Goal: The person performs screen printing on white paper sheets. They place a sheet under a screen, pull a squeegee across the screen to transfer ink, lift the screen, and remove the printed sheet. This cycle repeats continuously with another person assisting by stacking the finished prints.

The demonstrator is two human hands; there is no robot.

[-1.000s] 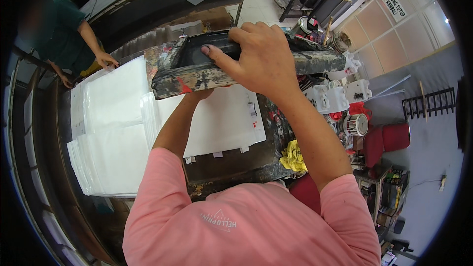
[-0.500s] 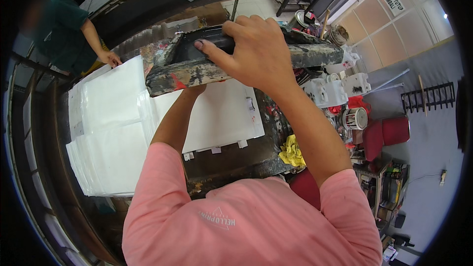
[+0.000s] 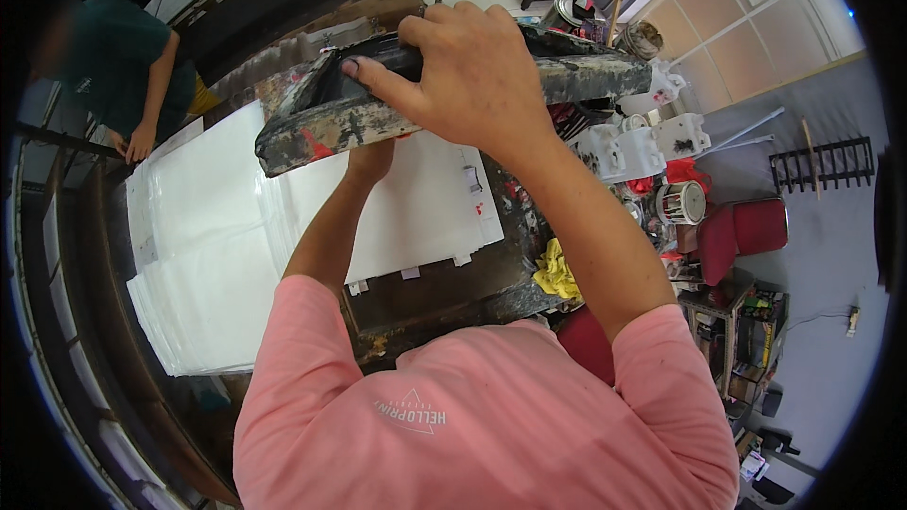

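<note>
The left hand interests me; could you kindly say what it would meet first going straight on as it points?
Probably the underside of the paint-stained, rectangular wooden frame, which hides the left hand's fingers; depth is unclear, so they may already touch it.

On the table [image 3: 444,307], stacked sheets [image 3: 208,293] lie left of a flat sheet [image 3: 416,212]; the frame [image 3: 351,127] spans above its far part. A cloth [image 3: 556,271] sits near right, a can [image 3: 681,203] and chair [image 3: 759,227] farther right, a co-worker [image 3: 118,66] far left.
</note>
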